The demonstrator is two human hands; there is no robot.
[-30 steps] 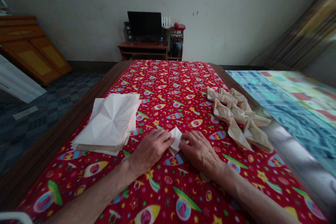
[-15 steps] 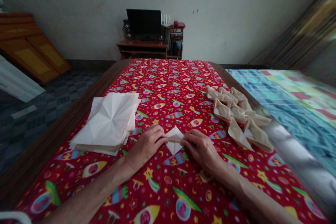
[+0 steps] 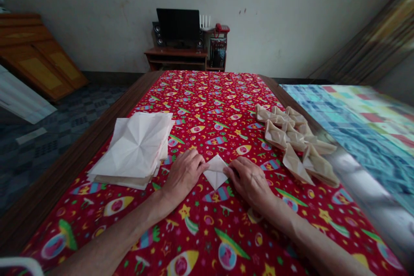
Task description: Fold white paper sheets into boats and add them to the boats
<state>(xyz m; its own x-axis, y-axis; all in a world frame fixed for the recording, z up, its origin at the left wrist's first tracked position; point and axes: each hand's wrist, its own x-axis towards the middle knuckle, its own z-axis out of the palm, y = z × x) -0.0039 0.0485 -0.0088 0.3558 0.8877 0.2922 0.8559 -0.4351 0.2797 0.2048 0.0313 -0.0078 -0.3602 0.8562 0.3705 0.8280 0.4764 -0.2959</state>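
Observation:
A small folded paper, white and diamond-shaped, lies on the red patterned cloth between my hands. My left hand pinches its left corner with curled fingers, and my right hand grips the right corner the same way. A crease runs across the paper from one hand to the other. To the left sits a stack of creased paper sheets. Several folded paper pieces, boat-like in form, are grouped on the right. The fingertips under the paper's edges are partly hidden.
The cloth covers a long table with a dark wooden edge. Beyond it stands a desk with a monitor and a red telephone. A wooden cabinet is at left, a bed with a patchwork cover at right.
The fold across the paper looks flatter, with its upper part pressed down. Both hands keep their hold at the corners. The whole view has shifted slightly.

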